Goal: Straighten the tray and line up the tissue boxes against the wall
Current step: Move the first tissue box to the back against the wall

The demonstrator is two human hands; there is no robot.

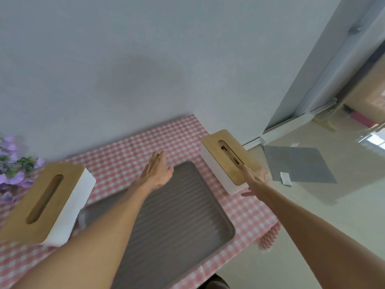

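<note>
A grey ribbed tray (177, 222) lies askew in the middle of the pink checked tablecloth (133, 147). A white tissue box with a wooden lid (48, 201) stands at the left, angled. A second tissue box (225, 157) sits at the table's right edge, also angled. My left hand (156, 172) reaches over the tray's far edge, fingers extended and holding nothing. My right hand (253, 180) lies flat against the near right end of the second box, fingers straight, touching its lid and side.
The grey-white wall (125, 69) runs along the far side of the table. Purple artificial flowers (12, 163) stand at the far left. The table's right edge drops to a glossy floor with a grey mat (298, 163).
</note>
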